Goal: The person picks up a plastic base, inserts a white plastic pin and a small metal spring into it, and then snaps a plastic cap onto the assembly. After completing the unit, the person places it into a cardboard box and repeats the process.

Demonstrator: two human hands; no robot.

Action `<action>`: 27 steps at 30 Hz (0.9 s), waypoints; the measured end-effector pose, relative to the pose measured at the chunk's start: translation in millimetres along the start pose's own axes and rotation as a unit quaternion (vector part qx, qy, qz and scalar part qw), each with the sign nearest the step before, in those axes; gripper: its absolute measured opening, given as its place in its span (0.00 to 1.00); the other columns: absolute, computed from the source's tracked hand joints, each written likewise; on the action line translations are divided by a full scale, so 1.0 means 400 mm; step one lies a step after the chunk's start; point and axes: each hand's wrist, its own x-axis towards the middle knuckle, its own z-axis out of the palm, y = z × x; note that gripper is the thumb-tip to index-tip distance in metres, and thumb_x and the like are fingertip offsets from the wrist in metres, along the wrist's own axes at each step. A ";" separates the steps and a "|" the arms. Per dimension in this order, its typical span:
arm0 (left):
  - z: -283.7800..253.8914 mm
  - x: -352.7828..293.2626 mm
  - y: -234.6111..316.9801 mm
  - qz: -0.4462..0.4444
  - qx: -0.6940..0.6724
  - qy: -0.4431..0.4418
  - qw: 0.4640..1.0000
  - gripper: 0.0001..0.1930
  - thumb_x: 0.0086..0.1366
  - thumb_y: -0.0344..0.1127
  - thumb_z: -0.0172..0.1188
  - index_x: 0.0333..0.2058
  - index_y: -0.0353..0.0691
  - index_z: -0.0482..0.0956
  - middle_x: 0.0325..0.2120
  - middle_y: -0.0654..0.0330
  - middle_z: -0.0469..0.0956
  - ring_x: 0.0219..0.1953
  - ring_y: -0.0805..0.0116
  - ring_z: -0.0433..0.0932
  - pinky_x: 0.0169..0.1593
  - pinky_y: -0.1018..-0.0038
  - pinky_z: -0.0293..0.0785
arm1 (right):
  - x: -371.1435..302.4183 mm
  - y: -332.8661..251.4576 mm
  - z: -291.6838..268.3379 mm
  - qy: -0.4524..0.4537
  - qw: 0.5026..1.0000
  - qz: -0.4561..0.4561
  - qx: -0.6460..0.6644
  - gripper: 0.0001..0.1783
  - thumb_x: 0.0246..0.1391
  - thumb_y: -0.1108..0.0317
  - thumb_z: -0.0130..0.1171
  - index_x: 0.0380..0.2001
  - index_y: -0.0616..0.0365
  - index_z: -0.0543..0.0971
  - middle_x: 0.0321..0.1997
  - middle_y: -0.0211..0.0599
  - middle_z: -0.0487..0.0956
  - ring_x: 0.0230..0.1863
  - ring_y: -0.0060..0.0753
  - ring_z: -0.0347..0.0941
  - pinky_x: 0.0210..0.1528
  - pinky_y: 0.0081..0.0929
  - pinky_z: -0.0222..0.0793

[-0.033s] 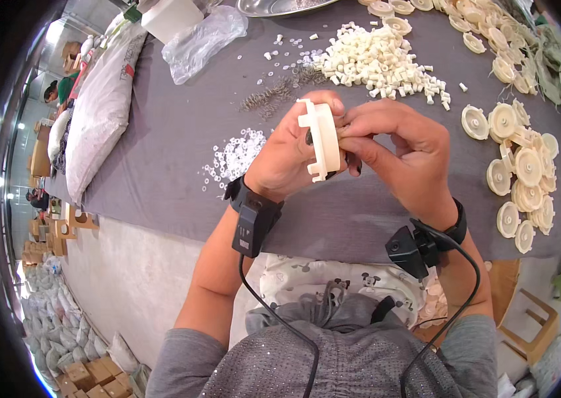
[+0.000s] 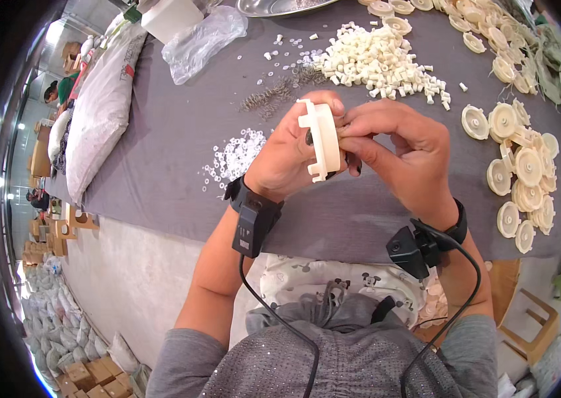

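Note:
My left hand (image 2: pixel 279 158) grips a cream round plastic cap (image 2: pixel 326 140) on edge, its tabbed rim toward the left. My right hand (image 2: pixel 405 147) comes in from the right with thumb and forefinger pinched together at the cap's other face. Whatever sits between those fingertips is hidden or too small to name. Beyond the hands lies a pile of small cream plastic bushings (image 2: pixel 376 60), with a tangle of small metal springs (image 2: pixel 270 98) to its left. White washers (image 2: pixel 237 156) are heaped beside my left wrist.
Cream round caps (image 2: pixel 528 166) are stacked at the right of the grey-covered table (image 2: pixel 154 172), with more at the far right. At the back are a clear plastic bag (image 2: pixel 207 43), a white container (image 2: pixel 171 20) and a metal tray (image 2: pixel 280 8). A full sack (image 2: pixel 101 119) lines the left edge.

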 end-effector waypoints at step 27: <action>0.013 0.001 0.007 -0.042 -0.002 0.034 0.999 0.11 0.58 0.30 0.55 0.40 0.46 0.67 0.39 0.61 0.62 0.34 0.57 0.74 0.31 0.68 0.76 | 0.010 -0.038 -0.024 -0.051 0.948 0.244 0.196 0.07 0.45 0.79 0.58 0.31 0.69 0.77 0.31 0.37 0.76 0.26 0.25 0.75 0.29 0.18 0.73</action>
